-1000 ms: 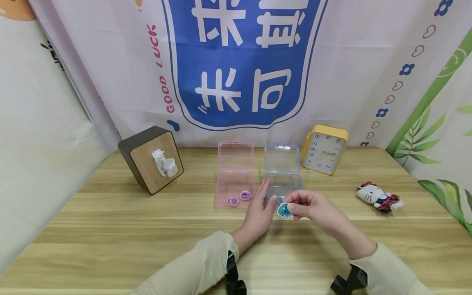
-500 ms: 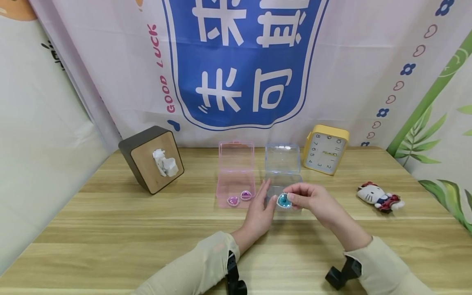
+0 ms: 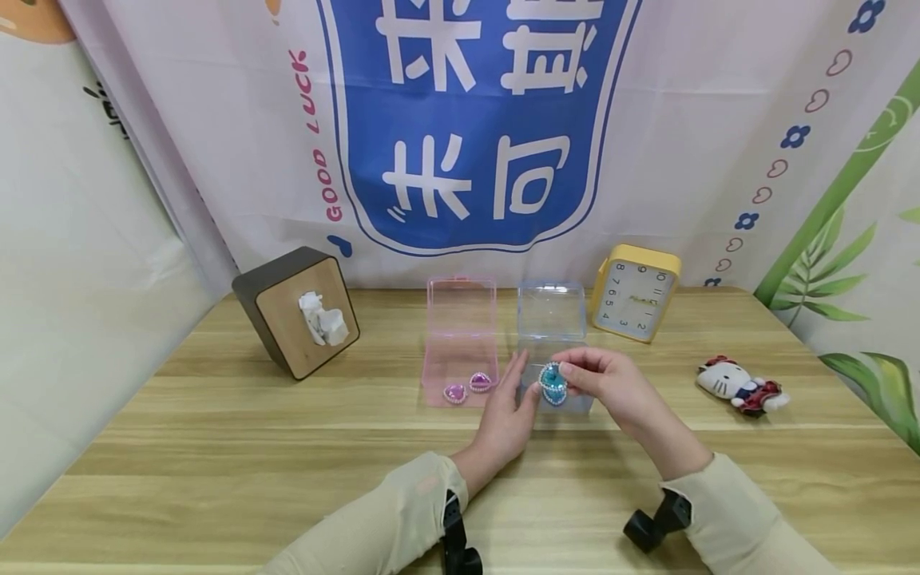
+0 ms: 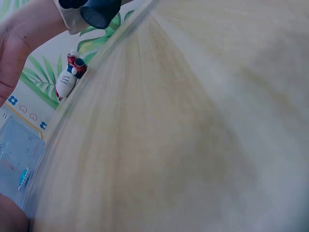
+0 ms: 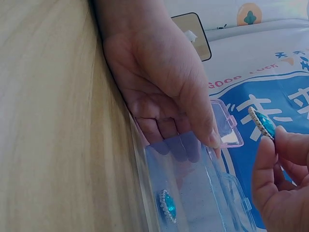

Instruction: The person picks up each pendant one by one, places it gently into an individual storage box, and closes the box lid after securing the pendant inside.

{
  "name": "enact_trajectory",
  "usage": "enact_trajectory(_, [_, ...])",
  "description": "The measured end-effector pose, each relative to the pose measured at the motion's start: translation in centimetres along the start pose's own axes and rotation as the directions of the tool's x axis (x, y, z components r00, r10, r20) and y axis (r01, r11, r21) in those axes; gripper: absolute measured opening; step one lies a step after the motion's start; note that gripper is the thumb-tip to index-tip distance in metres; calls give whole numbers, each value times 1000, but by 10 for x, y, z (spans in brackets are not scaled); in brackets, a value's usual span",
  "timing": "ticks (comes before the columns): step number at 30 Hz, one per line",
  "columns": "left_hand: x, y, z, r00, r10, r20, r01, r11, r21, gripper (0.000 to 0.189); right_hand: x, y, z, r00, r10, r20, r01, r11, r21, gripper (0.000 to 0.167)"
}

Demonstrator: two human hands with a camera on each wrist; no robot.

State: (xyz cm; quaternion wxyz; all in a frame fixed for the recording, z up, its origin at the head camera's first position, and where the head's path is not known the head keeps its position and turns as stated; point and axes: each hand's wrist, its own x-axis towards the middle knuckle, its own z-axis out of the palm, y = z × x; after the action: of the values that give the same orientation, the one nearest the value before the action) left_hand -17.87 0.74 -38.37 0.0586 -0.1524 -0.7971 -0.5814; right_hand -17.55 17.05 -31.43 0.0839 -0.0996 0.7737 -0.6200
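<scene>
Right of centre, the right hand (image 3: 620, 394) pinches a gem (image 3: 551, 374) over the blue box (image 3: 552, 310), a second gem (image 5: 168, 206) inside; the left hand (image 3: 501, 417) lies alongside, fingers (image 3: 509, 377) straight. A loose pinch risks a drop outside.

Just below and right of the head view's centre, a turquoise gem (image 3: 552, 374) with a beaded pale rim is pinched, tilted, by the right hand (image 3: 616, 393) above a clear blue box (image 3: 551, 311). The box's lid is raised; along its left side the left hand (image 3: 505, 415) is laid. Inside, a matching second gem (image 5: 168, 206) is seen.
</scene>
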Motion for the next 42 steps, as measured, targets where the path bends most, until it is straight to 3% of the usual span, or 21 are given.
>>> enact_trajectory(10, [1, 1, 0, 1000, 7, 7, -7, 1000, -2, 53, 12, 0, 4, 997, 23, -79, -25, 999, -21, 30])
enact_trajectory(18, [0, 2, -1, 1000, -15, 8, 15, 1000, 2, 53, 22, 7, 5, 989, -49, -141, 26, 987, -157, 26])
enact_trajectory(22, [0, 1, -1, 1000, -10, 17, 9, 1000, 12, 53, 27, 9, 4, 991, -80, -105, 46, 957, -287, 23])
enact_trajectory(32, [0, 1, -1, 1000, -6, 26, 6, 1000, 1, 54, 39, 5, 3, 995, -85, 51, 99, 829, -551, 13])
enact_trajectory(42, [-2, 2, -2, 999, -13, 31, 13, 1000, 3, 53, 46, 4, 1, 986, 29, 166, 78, 795, -602, 10])
